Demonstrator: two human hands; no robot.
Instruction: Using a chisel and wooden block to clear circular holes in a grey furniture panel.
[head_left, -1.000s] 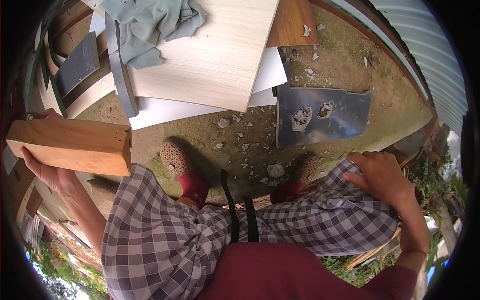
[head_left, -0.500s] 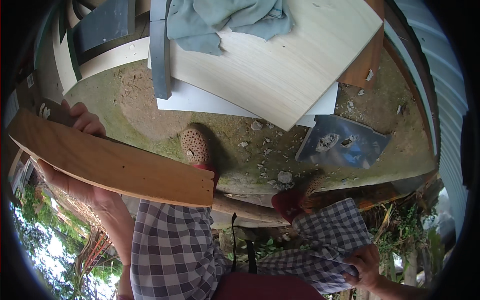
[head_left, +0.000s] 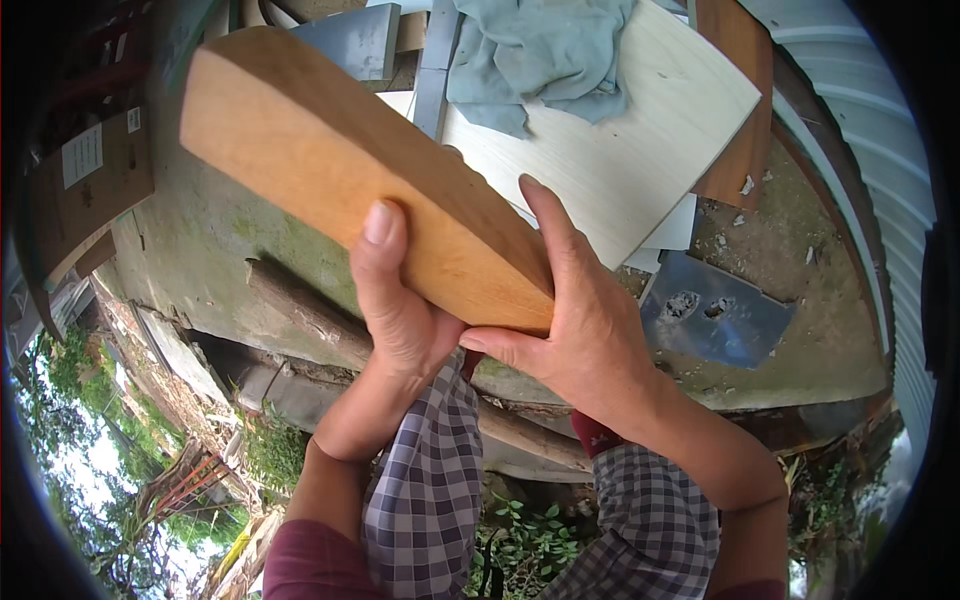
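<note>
Greenish-brown ground (head_left: 255,225) forms the work area; clock positions are read from the centre of the view. Corrugated sheet (head_left: 865,135) stands at two o'clock. Foliage (head_left: 75,410) borders the area at eight o'clock. One cardboard box (head_left: 105,185) is located between nine and ten o'clock.

Wooden block (head_left: 360,195): raised above the ground between ten and eleven o'clock, tilted, with its far end toward ten o'clock and its near end close to centre.

Left hand (head_left: 395,300): grip clamped on the wooden block, thumb flat on the near face; its fingers are hidden behind the wood.

Right hand (head_left: 600,325): set around the near end, touching it. Thumb and index finger stand apart; whether this grip clamps cannot be told.

Grey-green cloth (head_left: 545,55) lies crumpled near twelve o'clock on a pale wood-grain board (head_left: 690,115). Dark panel (head_left: 740,345), with two broken patches, lies at three o'clock. One log (head_left: 310,310) rests at nine o'clock. Checked trousers (head_left: 425,505) show toward six o'clock.
</note>
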